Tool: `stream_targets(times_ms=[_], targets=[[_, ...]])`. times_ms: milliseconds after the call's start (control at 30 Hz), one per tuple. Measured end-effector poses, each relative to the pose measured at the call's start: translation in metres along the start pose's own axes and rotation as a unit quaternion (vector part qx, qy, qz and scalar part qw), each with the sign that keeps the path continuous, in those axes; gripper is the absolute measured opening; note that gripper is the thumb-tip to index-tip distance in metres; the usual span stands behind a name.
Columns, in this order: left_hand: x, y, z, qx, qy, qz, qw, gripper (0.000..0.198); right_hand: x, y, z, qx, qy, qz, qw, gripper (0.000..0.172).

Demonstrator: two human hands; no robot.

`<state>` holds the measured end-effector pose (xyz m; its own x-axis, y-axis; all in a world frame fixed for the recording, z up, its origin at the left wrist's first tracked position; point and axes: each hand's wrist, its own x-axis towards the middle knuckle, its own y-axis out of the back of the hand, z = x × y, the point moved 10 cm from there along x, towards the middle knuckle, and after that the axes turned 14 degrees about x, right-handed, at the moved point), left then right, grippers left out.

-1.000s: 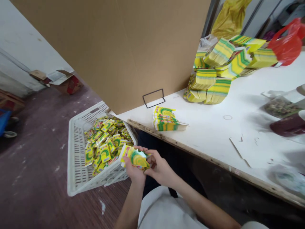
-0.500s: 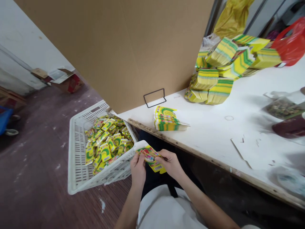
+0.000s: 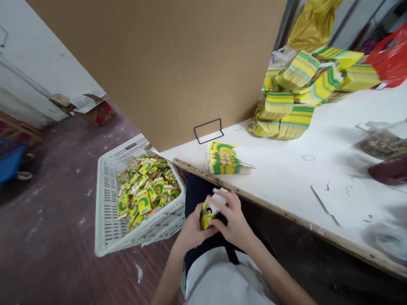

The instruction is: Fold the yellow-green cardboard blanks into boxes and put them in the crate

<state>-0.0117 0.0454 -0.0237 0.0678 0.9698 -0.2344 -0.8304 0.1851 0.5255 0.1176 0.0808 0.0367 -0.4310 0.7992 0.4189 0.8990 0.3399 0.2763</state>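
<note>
Over my lap my left hand point(image 3: 193, 229) grips the lower left side of a small yellow and green carton point(image 3: 206, 217). A dark round hole and a white inner flap show on it. My right hand point(image 3: 234, 218) curls over the carton's right side, fingers bent on the white flap and thumb near the lower edge. Part of the carton is hidden by the fingers. Just beyond, on the table, lies a fanned stack of flat cartons point(image 3: 225, 159). To the left, a white plastic crate point(image 3: 103, 203) holds many folded yellow-green cartons point(image 3: 144, 199).
A tall cardboard sheet point(image 3: 165, 63) stands on the white table point(image 3: 273, 169) beside a black wire stand point(image 3: 208, 131). Bundles of flat cartons point(image 3: 295, 114) are piled at the back. A red bag point(image 3: 389, 59) and a dark red container point(image 3: 389, 169) are on the right.
Both hands have drawn the carton right and closer to my body. It was flat and stretched between them; now it is bent up with its white inside showing, my right hand over it.
</note>
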Motion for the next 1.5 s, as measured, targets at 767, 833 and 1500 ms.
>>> stream_targets(times_ms=[767,833,1500], targets=[[0.007,-0.015,0.019,0.03,-0.043,0.071,0.996,0.063,-0.014,-0.032,0.038,0.246,-0.176,-0.059,0.951,0.069],[0.008,-0.012,0.02,0.014,-0.055,0.097,0.994,0.063,-0.016,-0.033,0.031,0.183,-0.143,-0.093,0.968,0.071],[0.008,0.014,0.019,0.099,-0.058,0.067,0.991,0.06,-0.002,-0.01,0.032,0.104,-0.148,-0.199,0.963,0.014]])
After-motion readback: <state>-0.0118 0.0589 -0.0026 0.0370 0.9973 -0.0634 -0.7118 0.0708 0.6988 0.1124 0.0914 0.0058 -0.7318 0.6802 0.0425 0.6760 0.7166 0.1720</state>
